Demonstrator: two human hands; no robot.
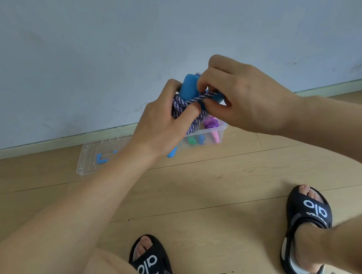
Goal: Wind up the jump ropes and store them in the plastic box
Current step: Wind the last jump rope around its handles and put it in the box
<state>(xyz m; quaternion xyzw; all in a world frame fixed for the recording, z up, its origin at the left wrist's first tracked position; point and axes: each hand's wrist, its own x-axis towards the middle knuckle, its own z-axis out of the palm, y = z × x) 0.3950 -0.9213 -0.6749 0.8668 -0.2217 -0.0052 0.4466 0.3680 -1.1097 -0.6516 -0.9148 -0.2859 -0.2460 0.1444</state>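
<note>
Fingers (pixel 191 110) of the left hand (pixel 162 125) are curled right around the wound bundle of the jump rope (pixel 181 104), thumb pressing across the blue-and-white cord, so that hand is the clamp. Right hand (pixel 246 96) has its fingertips pinching a single strand of cord and drawing it across the blue foam handles (pixel 188 85), looks to me like the last wrap or tuck to lock the coil.

So the rope is up in the air between both hands, straight above the plastic box (pixel 219 135) that sits on the floor (pixel 204 184) close to the skirting along the wall. Box already has stuff in it: a purple coiled rope (pixel 210 122) plus green, blue and pink handles showing through the clear side. Its clear lid (pixel 95 157) lies flat just beside it on the left, with a blue clip on it.

Handling-wise: braided cord is soft and floppy, weighs next to nothing, and will probably spring loose if you let go of the wraps. Foam handles are squishy and grippy. I'd hold it across the middle where the cord crosses the handles, not by a handle end.

Person's sandalled feet (pixel 306 223) are planted on the near floor.
</note>
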